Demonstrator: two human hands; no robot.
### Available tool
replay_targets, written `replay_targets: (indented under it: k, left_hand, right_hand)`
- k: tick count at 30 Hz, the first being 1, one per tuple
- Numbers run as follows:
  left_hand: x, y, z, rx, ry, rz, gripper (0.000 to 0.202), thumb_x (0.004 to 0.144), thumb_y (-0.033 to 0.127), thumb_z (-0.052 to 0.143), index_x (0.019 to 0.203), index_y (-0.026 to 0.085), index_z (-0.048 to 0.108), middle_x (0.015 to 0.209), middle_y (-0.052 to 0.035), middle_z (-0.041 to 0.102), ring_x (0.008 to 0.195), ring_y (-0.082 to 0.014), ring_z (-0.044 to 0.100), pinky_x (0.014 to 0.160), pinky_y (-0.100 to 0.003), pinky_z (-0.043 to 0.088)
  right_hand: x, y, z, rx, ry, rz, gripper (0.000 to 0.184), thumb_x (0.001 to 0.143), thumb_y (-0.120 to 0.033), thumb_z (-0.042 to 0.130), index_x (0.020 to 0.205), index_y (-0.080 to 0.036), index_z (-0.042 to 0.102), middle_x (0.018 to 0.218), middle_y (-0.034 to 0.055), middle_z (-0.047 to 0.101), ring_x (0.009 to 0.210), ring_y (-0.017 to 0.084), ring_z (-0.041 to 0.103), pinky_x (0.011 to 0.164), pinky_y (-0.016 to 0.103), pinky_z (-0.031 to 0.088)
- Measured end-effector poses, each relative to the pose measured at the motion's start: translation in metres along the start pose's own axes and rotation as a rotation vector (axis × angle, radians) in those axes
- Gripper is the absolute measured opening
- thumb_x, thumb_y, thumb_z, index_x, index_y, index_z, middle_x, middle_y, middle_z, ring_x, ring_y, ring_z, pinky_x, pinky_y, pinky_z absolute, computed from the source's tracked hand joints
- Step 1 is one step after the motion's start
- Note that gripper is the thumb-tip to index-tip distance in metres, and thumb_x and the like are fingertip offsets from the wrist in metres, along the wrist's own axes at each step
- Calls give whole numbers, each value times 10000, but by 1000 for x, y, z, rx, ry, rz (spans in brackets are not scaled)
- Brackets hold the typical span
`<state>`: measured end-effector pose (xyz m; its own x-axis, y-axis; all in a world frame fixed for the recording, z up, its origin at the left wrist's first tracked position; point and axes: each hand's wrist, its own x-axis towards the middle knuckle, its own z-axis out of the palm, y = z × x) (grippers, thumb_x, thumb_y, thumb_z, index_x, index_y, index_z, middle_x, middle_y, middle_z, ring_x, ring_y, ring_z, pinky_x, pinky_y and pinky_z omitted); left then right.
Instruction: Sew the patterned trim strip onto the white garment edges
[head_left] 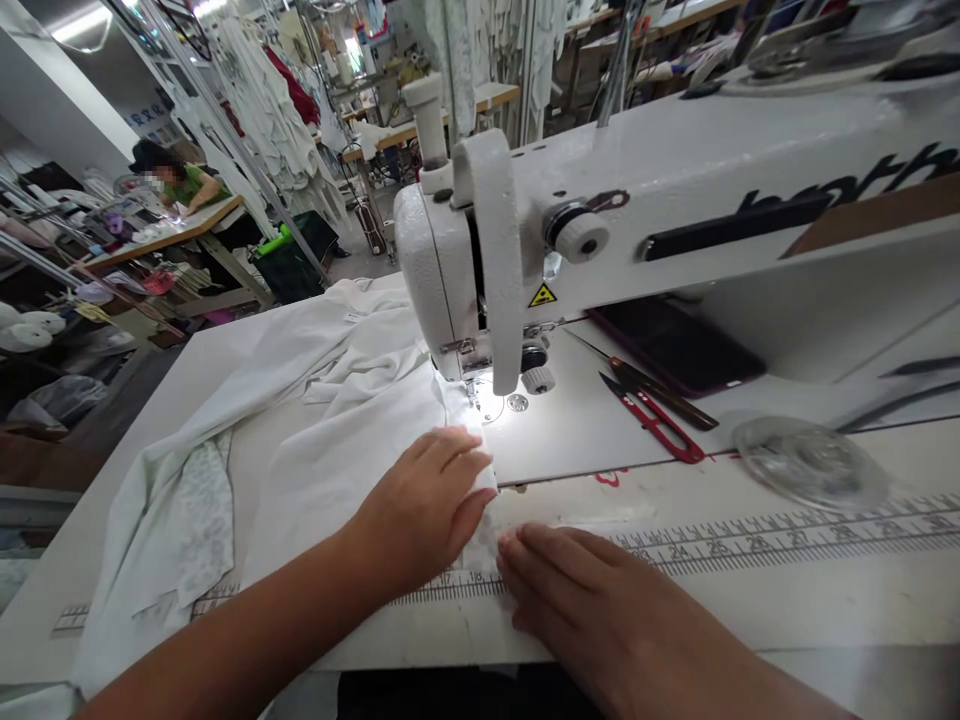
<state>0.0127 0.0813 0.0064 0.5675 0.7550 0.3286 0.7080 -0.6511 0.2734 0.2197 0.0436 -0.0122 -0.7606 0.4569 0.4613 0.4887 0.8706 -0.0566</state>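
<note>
Softly rumpled white cloth (345,440) — curved hands (420,505) — glossy, rounded sewing machine (439,270).

Head-worn view, forward and down
Close above the bench (840,595), facing the sewing machine (660,180) near at hand.

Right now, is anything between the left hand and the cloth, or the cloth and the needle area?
Nothing visible: the left hand rests on the cloth, which reaches the needle area. The snips lie off to the right.

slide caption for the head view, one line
Left hand on white cloth at a sewing machine, right hand over the ruler.
</note>
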Motion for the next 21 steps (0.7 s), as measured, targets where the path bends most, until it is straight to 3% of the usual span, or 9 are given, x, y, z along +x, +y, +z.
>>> replay_targets:
  k: [2,4,7,11,13,15,18,21]
  left_hand:
    - [0,-9,6,54,-50,-96,423,950,339,474,1313,125,436,1367,-193,501,1340,-325,395,1058,-581,379]
    - [-4,-20,9,122,-135,-164,618,931,483,468,1411,121,324,1467,-219,387,1407,-372,268,1070,-669,282]
    - [-13,-34,7,196,-247,-181,772,891,608,447,1468,137,243,1531,-212,271,1434,-388,171,1081,-698,193]
    - [-18,-40,-3,237,-326,-137,818,875,649,427,1477,133,228,1551,-208,213,1433,-399,163,1076,-704,187]
    - [-15,-36,-6,229,-299,-119,756,899,608,426,1451,115,271,1536,-216,254,1426,-389,200,1078,-688,221]
    - [-9,-28,-6,198,-209,-91,565,951,480,429,1380,117,368,1484,-203,367,1397,-339,295,1101,-628,261]
    - [6,-16,-2,135,-66,1,273,960,251,445,1198,133,507,1293,-152,558,1240,-252,492,1111,-517,330]
    - [18,-14,3,110,-15,79,192,926,188,485,1092,116,548,1125,-139,623,1098,-240,570,1060,-486,409]
  right_hand:
    - [1,2,-1,-25,-24,-11,320,950,-156,416,856,-200,719,998,45,724,950,219,586,828,370,505]
    - [1,3,0,-49,-44,-33,331,964,-181,415,831,-205,718,988,48,722,969,228,578,830,377,498]
    - [0,4,0,-57,-58,-51,281,952,-221,485,781,-213,708,977,39,719,979,229,571,821,365,487]
    - [-1,3,-1,-48,-64,-69,278,945,-259,530,724,-211,692,982,25,713,963,216,565,804,353,476]
    - [0,2,-1,-52,-70,-68,289,952,-261,521,728,-204,695,980,25,711,943,211,565,779,349,472]
    - [2,1,-2,-58,-76,-67,279,946,-246,531,728,-198,698,963,26,711,922,208,565,747,343,469]
    - [6,-1,-3,-49,-78,-72,254,900,-235,600,662,-202,682,889,28,708,906,214,561,707,339,464]
    - [11,-3,-6,-50,-106,-92,229,873,-247,641,650,-203,675,897,48,705,907,230,553,692,351,457]
